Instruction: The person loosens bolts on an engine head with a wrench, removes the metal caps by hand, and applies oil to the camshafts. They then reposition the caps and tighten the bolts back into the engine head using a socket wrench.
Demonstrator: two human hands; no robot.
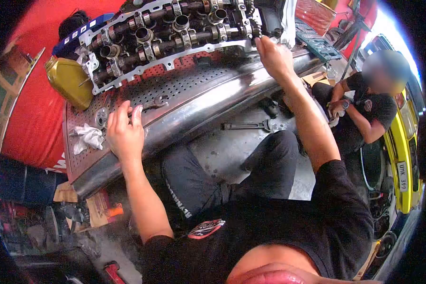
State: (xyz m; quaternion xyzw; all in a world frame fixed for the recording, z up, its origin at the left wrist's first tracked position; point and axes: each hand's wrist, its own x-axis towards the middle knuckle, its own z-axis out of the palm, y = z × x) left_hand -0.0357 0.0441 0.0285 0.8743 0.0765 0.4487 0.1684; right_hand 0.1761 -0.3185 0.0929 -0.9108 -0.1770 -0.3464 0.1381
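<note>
Head view: work appears centred on the head (175, 33), far edge of the bench (199, 90), cams exposed and oily. Right hand (274, 54) curls over its end; what it clamps cannot be told. Left hand (124, 132) lies flat, fingers apart, touching the wrench (152, 103). Next move likely calls for gripping that wrench.

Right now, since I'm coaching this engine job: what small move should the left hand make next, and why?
Probably pick up the wrench: the left hand lies open on the perforated bench right beside that wrench, while the right hand rests at the end of the cylinder head, no tool visible in it.
</note>
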